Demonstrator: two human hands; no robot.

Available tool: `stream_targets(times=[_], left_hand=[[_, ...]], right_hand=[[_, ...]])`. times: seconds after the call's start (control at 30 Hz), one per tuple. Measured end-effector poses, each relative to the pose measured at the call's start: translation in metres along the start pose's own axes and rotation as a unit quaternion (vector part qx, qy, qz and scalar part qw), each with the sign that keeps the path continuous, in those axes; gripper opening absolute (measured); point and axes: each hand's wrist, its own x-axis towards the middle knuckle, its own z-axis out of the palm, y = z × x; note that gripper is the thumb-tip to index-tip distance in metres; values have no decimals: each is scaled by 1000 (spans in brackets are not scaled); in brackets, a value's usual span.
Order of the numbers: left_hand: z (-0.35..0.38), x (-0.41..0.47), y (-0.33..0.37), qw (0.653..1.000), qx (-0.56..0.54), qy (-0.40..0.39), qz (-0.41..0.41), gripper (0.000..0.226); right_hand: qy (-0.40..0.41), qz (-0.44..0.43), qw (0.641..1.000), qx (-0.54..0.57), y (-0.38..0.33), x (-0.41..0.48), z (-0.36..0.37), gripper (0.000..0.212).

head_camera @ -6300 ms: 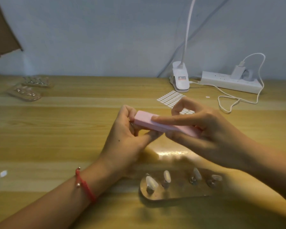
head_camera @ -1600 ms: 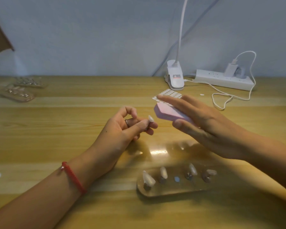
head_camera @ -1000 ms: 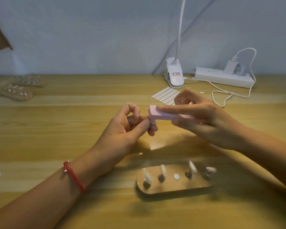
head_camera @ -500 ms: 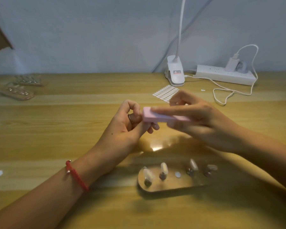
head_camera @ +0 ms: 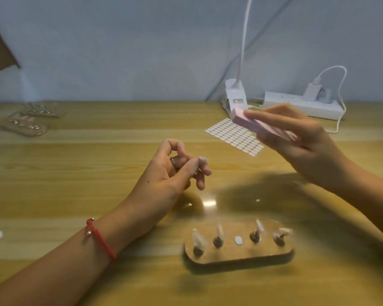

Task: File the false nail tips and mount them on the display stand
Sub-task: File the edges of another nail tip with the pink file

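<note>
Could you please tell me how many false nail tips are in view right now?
5: one nail tip pinched in the left hand, four mounted across the display stand. Blurred stands at far left may hold more.

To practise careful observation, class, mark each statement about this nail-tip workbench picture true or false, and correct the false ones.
1. The left hand pinches a nail tip. True.
2. The pink file block lies on the table. False: the right hand holds it in the air.
3. Four mounted tips stand on the display stand. True.
4. The pink file block touches the nail tip. False: they are apart.
5. The stand's middle spot holds a tip. False: only a white sticker dot lies there.
</note>
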Motion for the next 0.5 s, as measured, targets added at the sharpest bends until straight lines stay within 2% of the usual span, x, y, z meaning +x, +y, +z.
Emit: stream_targets(times=[0.23, 0.4, 0.5], left_hand=[[1, 2, -4, 998, -48, 38, -9, 21], [1, 2, -3, 997, -63, 44, -22, 33], [1, 1, -2, 998, -57, 31, -20, 36]], right_hand=[[-13, -193, 974, -115, -18, -5, 20, 29], [38, -230, 953, -193, -23, 2, 13, 31], [8, -261, 943, -206, -31, -3, 29, 32]])
